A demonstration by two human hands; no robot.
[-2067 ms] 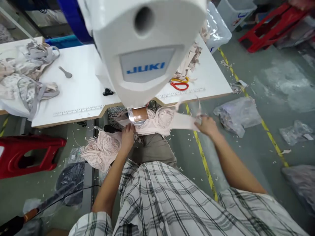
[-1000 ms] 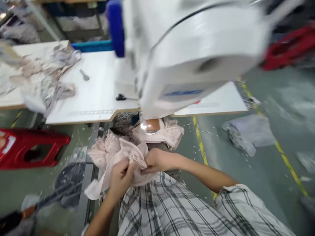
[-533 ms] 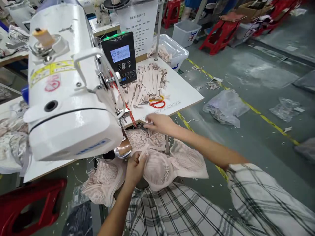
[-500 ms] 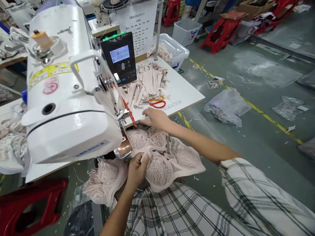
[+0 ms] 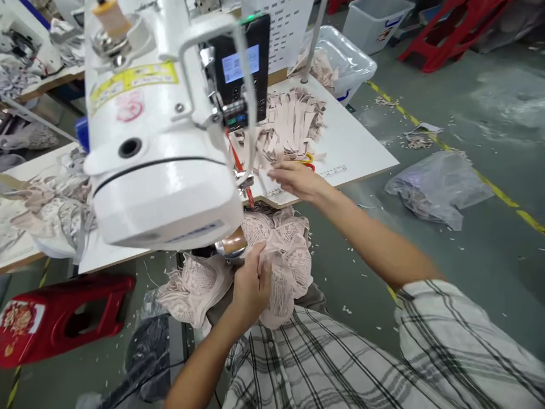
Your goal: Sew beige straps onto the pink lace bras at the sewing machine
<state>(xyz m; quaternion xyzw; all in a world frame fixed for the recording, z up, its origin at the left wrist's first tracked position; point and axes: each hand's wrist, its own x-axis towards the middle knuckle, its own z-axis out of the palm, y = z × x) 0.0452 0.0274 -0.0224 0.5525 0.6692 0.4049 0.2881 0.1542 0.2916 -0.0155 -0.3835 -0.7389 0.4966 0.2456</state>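
The left hand (image 5: 251, 284) pinched the pink lacy bra (image 5: 283, 278) over the lap, beside the sewing machine (image 5: 166, 193). The right hand (image 5: 296, 180) reached over the white table (image 5: 353, 142), near the scissors (image 5: 310, 162); I can't tell if it held anything.

Green-grey floor (image 5: 366, 278), yellow tape line (image 5: 494, 186), red plastic stools (image 5: 68, 318)

White table (image 5: 360, 145) under fabric strips (image 5: 293, 122)
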